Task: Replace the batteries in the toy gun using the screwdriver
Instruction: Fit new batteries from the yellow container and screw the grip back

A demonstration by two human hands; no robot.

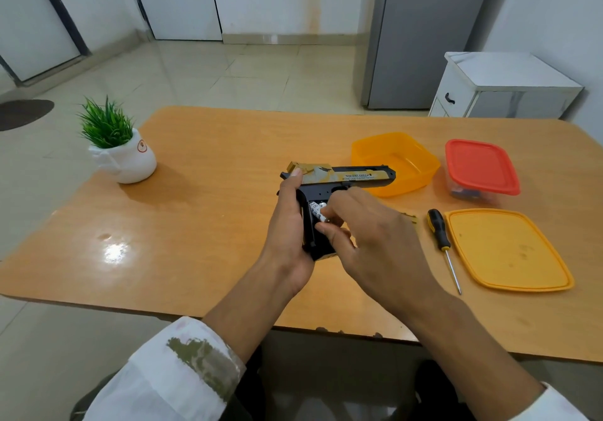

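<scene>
The black and gold toy gun (346,176) is held above the middle of the wooden table (212,166), barrel pointing right. My left hand (288,225) grips its handle from the left, thumb up by the rear of the slide. The handle's battery compartment is uncovered, and white batteries (316,209) show inside. My right hand (365,234) pinches one battery at the compartment with its fingertips. The screwdriver (442,241), black and yellow handled, lies on the table to the right, tip toward me. A small gold piece (409,216) lies just left of it, partly hidden behind my right hand.
An open orange tub (396,161) stands behind the gun. A clear box with a red lid (481,167) sits at the far right, and an orange lid (507,251) lies beside the screwdriver. A potted plant (119,146) stands at the table's left edge.
</scene>
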